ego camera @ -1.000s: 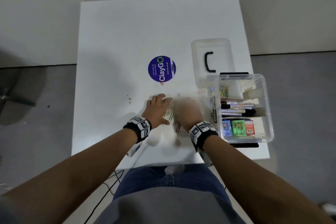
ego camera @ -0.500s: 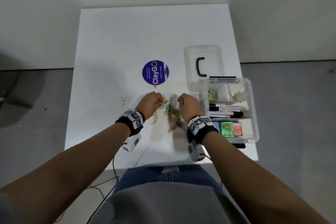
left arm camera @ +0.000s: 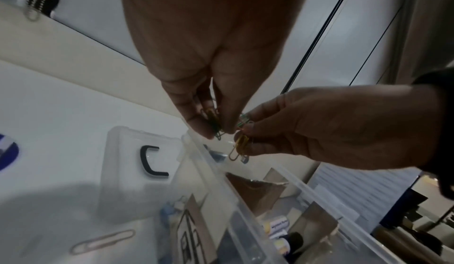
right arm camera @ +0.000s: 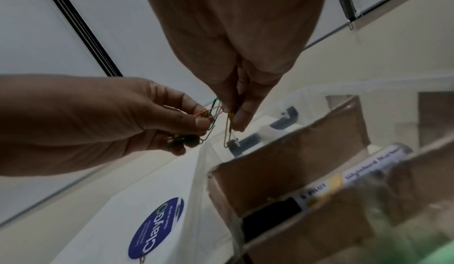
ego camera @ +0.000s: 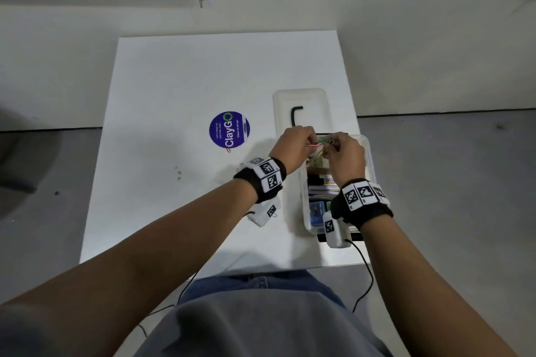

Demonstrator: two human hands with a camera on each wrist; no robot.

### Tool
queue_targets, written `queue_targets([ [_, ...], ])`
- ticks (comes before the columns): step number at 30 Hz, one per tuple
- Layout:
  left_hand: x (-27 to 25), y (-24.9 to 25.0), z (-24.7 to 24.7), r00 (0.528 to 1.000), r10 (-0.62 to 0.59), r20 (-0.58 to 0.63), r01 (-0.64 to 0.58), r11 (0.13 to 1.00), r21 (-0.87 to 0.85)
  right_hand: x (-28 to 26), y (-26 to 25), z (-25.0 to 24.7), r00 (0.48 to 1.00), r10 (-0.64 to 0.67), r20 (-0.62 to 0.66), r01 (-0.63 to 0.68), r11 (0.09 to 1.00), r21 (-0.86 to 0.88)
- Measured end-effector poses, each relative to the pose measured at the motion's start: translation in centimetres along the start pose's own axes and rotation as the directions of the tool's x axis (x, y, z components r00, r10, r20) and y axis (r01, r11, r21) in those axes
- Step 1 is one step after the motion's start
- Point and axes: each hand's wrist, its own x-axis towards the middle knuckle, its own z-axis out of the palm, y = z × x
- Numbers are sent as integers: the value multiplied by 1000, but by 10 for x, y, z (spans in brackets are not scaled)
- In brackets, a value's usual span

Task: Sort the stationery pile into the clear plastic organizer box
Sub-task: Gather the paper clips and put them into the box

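Both hands, left hand [ego camera: 294,145] and right hand [ego camera: 345,155], pinch tangled paper clips [right arm camera: 211,116] above the organizer box [ego camera: 369,165], apparently to drop them in its far compartment.

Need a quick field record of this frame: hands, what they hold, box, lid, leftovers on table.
left hand: pinches a bunch of coloured paper clips
right hand: pinches clips too, a yellow paper clip dangling below
position: both hands above the far end of the clear organizer box
box contents: markers, small coloured boxes, cardboard dividers
lid: lies on the table beyond the box, black handle up
leftovers: a stray paper clip on the white table
other: round ClayGo sticker
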Motion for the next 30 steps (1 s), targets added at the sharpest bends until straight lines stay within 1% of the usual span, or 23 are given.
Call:
queue_targets([
  [2, 6, 1, 7, 1000, -18, 14, 18, 1000, 12, 3, 8, 1, 1000, 21, 8, -21, 1000, -19],
  [4, 10, 4, 10, 1000, -23, 10, 24, 1000, -16, 6, 15, -2, 998, 58, 5, -58, 997, 47],
  [7, 16, 18, 17, 1000, 7, 14, -6, 1000, -22, 8, 21, -14, 997, 65, -43, -60, 991, 118],
  [11, 34, 42, 38, 999, 30, 38, -30, 999, 11, 10, 29, -33, 994, 44, -95, -41, 998, 40],
  [14, 42, 54, 52, 996, 40, 83, -45, 997, 62, 15, 37, -38, 996, 58, -64, -61, 997, -38],
  [17, 44, 54, 57, 991, 35, 130, -49, 993, 107, 13, 40, -43, 995, 85, -41, -88, 993, -77],
  [20, 41, 45, 43, 995, 49, 90, -53, 998, 36, 6, 34, -42, 995, 20, -96, -30, 994, -106],
  [22, 37, 30, 24, 998, 57, 3, -57, 998, 10, 0, 18, -32, 994, -60, -95, 52, 995, -87],
  [24, 32, 4, 3, 990, 50, -129, -45, 998, 44, -9, -2, -13, 988, -150, -42, 148, 988, -33],
  [26, 25, -32, -15, 975, 4, -221, 20, 994, 106, -23, -22, 14, 970, -239, 47, 239, 971, 5],
  [27, 20, -52, -23, 974, -35, -224, 69, 987, 146, -32, -31, 29, 956, -271, 114, 272, 962, 5],
  [28, 15, -75, -28, 978, -84, -192, 121, 974, 189, -41, -39, 44, 937, -287, 197, 295, 955, -13],
  [29, 8, -97, -30, 982, -137, -127, 164, 957, 240, -50, -45, 59, 914, -272, 301, 302, 952, -56],
  [30, 0, -118, -29, 981, -188, -38, 191, 932, 309, -59, -48, 74, 883, -225, 413, 298, 947, -122],
])
